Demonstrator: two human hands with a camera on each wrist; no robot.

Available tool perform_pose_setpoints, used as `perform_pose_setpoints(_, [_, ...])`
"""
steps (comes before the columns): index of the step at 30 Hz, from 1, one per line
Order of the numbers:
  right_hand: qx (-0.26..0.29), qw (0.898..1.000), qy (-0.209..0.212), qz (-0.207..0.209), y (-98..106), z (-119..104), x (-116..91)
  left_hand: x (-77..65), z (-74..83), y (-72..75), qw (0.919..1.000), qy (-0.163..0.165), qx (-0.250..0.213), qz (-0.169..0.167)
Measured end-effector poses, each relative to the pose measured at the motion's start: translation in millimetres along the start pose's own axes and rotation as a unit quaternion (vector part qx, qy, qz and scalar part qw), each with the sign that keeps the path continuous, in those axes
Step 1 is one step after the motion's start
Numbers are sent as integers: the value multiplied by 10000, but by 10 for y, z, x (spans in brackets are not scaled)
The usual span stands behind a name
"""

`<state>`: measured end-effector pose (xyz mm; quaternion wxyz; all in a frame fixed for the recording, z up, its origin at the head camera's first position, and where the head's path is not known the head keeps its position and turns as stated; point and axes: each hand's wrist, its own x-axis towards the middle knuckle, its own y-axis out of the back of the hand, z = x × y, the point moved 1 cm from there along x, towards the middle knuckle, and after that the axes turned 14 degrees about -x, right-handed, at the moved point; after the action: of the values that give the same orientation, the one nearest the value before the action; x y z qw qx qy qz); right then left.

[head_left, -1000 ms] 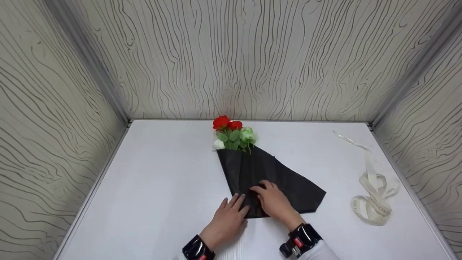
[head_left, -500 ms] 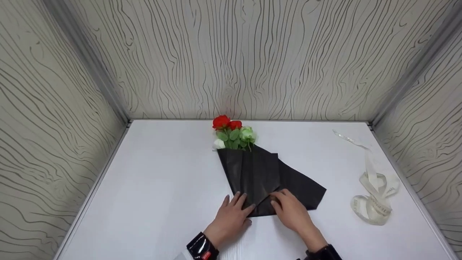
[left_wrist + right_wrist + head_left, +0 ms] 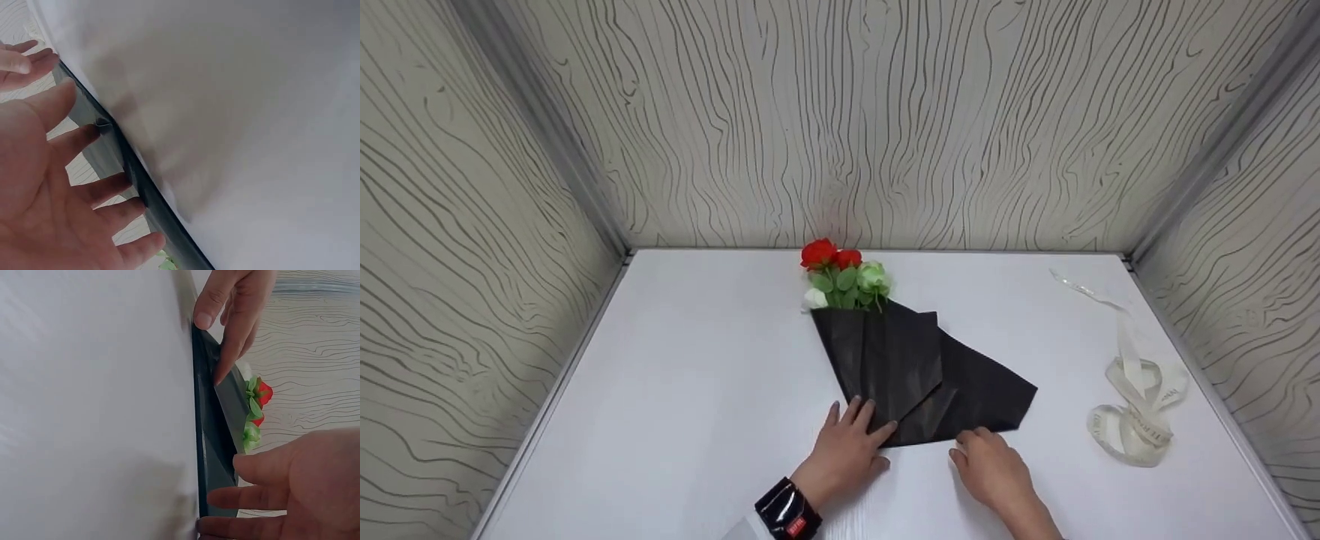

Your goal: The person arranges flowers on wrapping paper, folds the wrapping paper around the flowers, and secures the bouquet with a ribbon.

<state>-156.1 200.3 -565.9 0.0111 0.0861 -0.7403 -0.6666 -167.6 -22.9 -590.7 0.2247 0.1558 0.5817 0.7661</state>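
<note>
Black wrapping paper point(image 3: 911, 375) lies on the white table, wrapped over the stems of a small bouquet. Two red roses point(image 3: 819, 255), a pale green rose point(image 3: 874, 277) and a white flower point(image 3: 814, 300) stick out at its top. My left hand point(image 3: 844, 454), fingers spread, rests on the paper's lower left corner. Close to the lower edge, right of the middle, is my right hand point(image 3: 994, 469), fingertips at that edge. In the right wrist view, the right thumb point(image 3: 261, 467) stands apart from the fairly straight fingers. A folded flap of paper lies over the wider sheet on the right.
A loose cream ribbon point(image 3: 1140, 420) with printed letters lies in loops at the right side of the table point(image 3: 682, 375). Patterned panels point(image 3: 840, 135) enclose the table at the back and both sides.
My right hand has moved right and toward me, from the paper's middle to its lower edge. A flap has come up and folded over on the right. My left hand has barely shifted.
</note>
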Motion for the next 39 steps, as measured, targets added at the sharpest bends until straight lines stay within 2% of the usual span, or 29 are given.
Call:
perform_pose_setpoints(7, [415,9990,-152,-58,-59,-31,8,42,9,-13,10000,68,-8,-72])
perform_pose_setpoints(12, [774,9969,-111,-133,-61,-55,-12,52,7,-8,9999,100,-83,-94])
perform_pose_setpoints(19, [1492,9886,-42,186,-45,-122,-55,49,11,0,9999,66,-61,-71])
perform_pose_setpoints(24, [1820,9823,185,407,-82,-161,-56,42,0,-10,9999,71,-95,-48])
perform_pose_setpoints(28, [1926,9807,314,144,-94,-181,-39,34,-16,-32,9999,-10,-140,48])
perform_pose_setpoints(33, [1773,9822,624,-50,-94,-228,-12,13,-17,-28,9999,-90,-127,67])
perform_pose_setpoints(39, [1606,9788,1269,89,-74,-319,27,-7,-11,-20,9994,-234,-153,183])
